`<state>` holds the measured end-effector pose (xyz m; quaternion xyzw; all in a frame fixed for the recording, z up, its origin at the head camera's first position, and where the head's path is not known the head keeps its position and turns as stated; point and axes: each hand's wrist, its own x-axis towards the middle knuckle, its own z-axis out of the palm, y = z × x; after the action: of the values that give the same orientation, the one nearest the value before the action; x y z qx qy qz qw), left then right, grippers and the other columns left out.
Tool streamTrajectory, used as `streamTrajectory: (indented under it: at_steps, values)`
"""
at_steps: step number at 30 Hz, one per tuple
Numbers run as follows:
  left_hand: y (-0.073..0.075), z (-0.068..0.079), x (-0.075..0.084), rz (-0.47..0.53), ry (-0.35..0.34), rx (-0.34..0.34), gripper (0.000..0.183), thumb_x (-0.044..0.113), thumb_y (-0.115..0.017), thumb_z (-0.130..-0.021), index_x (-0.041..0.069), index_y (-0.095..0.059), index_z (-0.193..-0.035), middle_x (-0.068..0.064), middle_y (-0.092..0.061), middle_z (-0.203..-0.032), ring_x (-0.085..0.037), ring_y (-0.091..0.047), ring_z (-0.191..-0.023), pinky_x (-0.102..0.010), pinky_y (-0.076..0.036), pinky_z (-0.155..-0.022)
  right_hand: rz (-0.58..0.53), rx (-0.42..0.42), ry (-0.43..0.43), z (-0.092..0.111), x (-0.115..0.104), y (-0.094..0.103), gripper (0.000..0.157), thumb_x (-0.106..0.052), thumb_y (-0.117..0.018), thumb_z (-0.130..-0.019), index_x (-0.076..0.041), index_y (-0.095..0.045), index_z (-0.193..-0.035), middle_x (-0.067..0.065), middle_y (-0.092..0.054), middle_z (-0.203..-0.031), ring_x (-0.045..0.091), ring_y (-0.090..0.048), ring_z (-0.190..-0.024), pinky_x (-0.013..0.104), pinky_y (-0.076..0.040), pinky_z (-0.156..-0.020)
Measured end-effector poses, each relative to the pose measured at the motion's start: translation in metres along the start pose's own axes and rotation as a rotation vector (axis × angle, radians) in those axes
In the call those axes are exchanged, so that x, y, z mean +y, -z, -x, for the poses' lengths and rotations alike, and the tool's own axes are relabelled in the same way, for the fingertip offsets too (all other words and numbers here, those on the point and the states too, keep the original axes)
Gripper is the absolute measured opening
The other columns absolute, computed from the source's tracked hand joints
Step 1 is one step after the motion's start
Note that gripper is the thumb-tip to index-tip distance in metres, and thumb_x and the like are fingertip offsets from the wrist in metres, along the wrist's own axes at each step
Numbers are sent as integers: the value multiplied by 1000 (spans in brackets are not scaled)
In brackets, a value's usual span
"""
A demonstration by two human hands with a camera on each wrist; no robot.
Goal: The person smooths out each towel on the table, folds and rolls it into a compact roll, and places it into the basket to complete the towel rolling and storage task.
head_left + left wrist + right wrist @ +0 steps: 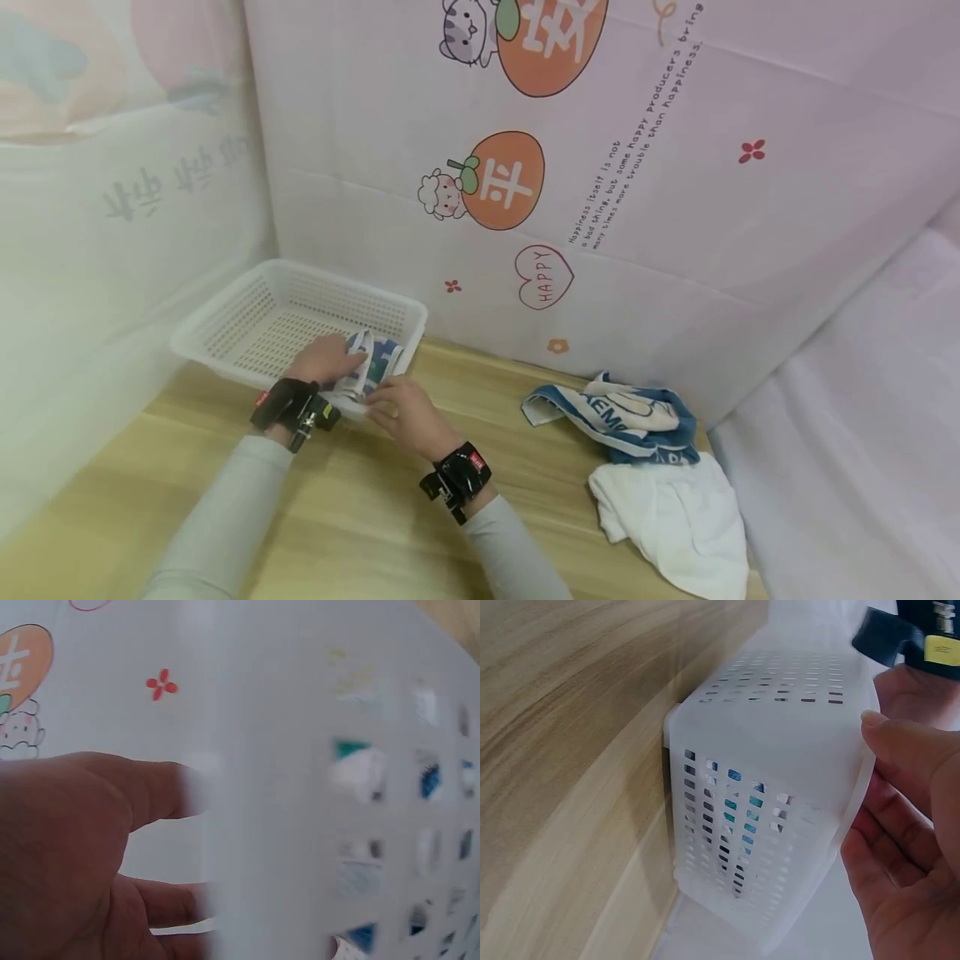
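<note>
On my feed I count: one pale backdrop point(360, 225) — printed with orange fruit point(502, 180), HAPPY heart point(544, 277), red four-petalled flower point(752, 151) — and one wood-grain tabletop point(360, 508).

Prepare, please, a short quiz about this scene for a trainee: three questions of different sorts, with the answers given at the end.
1. Multiple choice. In the head view, at which end of the white plastic basket is the blue-and-green patterned cloth?
A) left end
B) middle
C) right end

2. True or false? Both hands are far away from the basket.

3. Short answer. In the head view, what lies directly below the blue-and-white lettered towel?

Key:
1. C.
2. False: the left hand and the right hand are both at the basket.
3. The plain white towel.
</note>
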<state>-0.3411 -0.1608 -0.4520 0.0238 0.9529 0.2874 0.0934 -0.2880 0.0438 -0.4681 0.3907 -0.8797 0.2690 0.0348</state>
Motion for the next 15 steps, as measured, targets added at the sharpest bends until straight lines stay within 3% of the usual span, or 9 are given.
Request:
streamTrajectory:
  at_steps: [3, 6, 9, 11, 15]
  values:
    - [2, 5, 14, 17, -43, 31, 41, 37, -53, -101, -3, -60, -100, -13, -57, -82, -21, -51, -67, -29, -41, -55, -14, 8, -13, 6, 4, 3, 20, -14, -72, -94, -7, -75, -112, 4, -71, -115, 14, -63, -111, 25, -49, -102]
    - [6, 15, 28, 26, -80, 65, 50, 36, -53, -101, -10, -59, -121, -24, -65, -101, -28, -60, -78, -34, -49, -61, -51, 1, -23, 15, 7, 8, 23, -12, -71, -95, -5, -73, -116, 6, -69, -120, 16, -63, -116, 26, -49, -104]
    - [8, 31, 42, 40, -124, 107, 55, 34, -55, -101, -10, -53, -134, -31, -64, -123, -38, -66, -98, -46, -57, -77, -86, 23, -13, 29, 13, 15, 26, -8, -71, -94, -1, -71, -119, 11, -67, -124, 22, -62, -118, 31, -49, -105]
    - [6, 41, 51, 65, -165, 149, 52, 32, -55, -102, -9, -54, -135, -31, -63, -128, -43, -66, -107, -52, -56, -85, -106, 54, -21, 44, 20, 24, 26, -6, -71, -94, -1, -70, -119, 13, -67, -124, 25, -62, -118, 35, -51, -104]
    - [-7, 59, 70, 148, -300, 269, 40, 24, -58, -101, -4, -60, -130, -26, -66, -124, -41, -66, -108, -53, -56, -88, -94, 151, -77, 85, 44, 48, 23, -6, -72, -93, -5, -72, -116, 10, -68, -119, 25, -64, -114, 41, -53, -98]
